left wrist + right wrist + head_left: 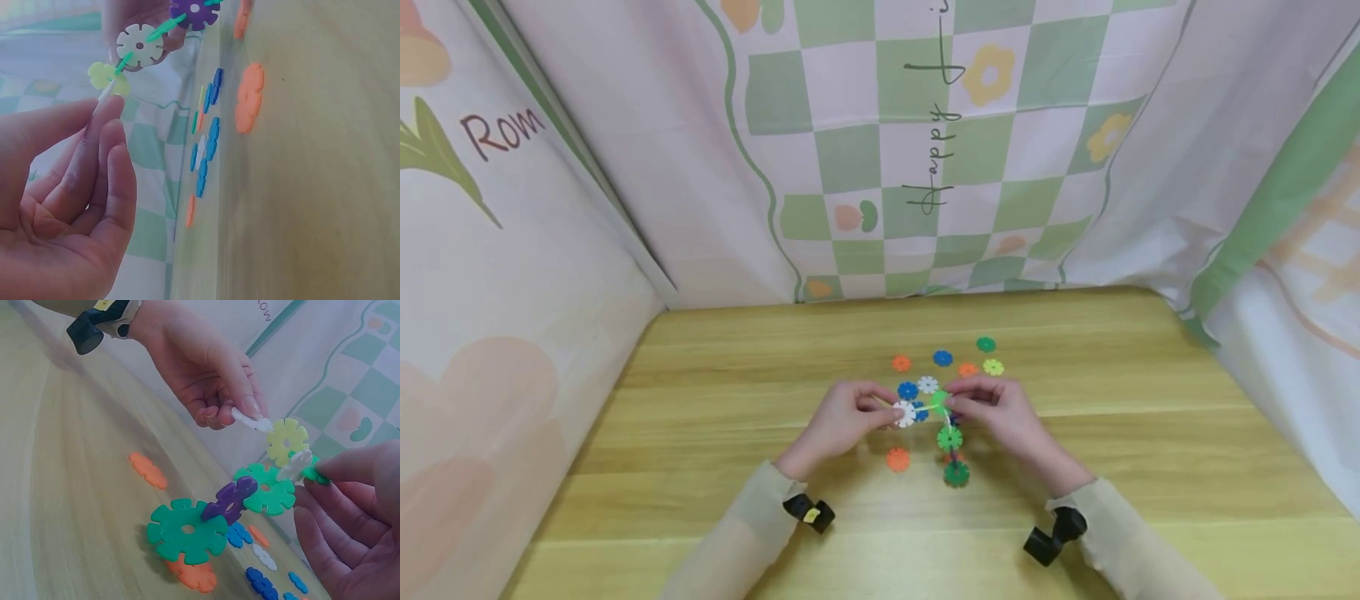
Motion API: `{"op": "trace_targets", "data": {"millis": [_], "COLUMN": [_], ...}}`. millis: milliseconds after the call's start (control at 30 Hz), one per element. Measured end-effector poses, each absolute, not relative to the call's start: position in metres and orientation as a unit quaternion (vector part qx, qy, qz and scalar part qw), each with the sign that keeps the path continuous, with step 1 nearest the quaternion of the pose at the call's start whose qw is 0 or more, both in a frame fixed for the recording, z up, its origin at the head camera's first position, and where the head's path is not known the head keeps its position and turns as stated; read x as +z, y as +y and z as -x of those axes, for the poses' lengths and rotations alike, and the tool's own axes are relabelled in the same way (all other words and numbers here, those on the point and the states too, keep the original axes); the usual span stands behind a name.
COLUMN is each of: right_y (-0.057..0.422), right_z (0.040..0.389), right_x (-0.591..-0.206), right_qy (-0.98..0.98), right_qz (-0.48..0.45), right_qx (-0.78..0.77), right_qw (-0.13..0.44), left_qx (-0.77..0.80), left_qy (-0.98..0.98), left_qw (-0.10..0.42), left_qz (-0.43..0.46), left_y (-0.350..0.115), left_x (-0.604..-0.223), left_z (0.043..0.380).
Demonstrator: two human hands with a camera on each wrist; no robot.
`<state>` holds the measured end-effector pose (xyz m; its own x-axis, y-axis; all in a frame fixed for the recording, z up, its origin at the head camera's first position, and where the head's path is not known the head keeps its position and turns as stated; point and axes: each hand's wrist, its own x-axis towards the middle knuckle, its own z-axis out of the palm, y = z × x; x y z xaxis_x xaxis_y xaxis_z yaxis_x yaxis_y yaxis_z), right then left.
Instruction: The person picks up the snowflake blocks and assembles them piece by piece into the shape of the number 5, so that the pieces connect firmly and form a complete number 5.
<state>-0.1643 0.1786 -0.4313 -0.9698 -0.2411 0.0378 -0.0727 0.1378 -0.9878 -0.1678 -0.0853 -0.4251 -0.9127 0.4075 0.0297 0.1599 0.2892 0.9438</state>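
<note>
Here, pinching a white disc [904, 414] between thumb and fingertip of the left hand [842, 414], lower middle of frame; just right, pinching a green disc [939, 403] of a linked chain [950, 443] in the right hand [1000, 411]. Can read "Rom" on a white panel [535, 233], upper left; "Happy" on the checked cloth [846, 158], upper centre.

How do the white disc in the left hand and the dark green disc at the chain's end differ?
The left hand pinches the white disc; no hand touches the dark green disc. In the right wrist view, the white disc looks narrow; the dark green disc shows its broad face. Both are round and notched.
</note>
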Motion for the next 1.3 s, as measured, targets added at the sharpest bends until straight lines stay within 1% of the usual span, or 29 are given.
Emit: {"op": "trace_targets", "data": {"millis": [333,733,1300], "right_y": [0.1765,0.1781,0.1790], "right_z": [0.1619,0.1633,0.1626], "right_x": [-0.4288,-0.4307,-0.4307], "right_qy": [0.751,0.753,0.751], "right_qz": [0.109,0.090,0.098], "right_qx": [-0.648,-0.648,-0.649], "right_qw": [0.066,0.070,0.067], "left_qx": [0.568,0.571,0.590], "left_qy": [0.799,0.795,0.779], "left_qw": [0.111,0.106,0.110], "left_qz": [-0.164,-0.176,-0.178], "left_y": [-0.0849,-0.0839,-0.0836], "left_x": [-0.4260,-0.4269,-0.4270], "left_z": [0.1681,0.1689,0.1681]}}
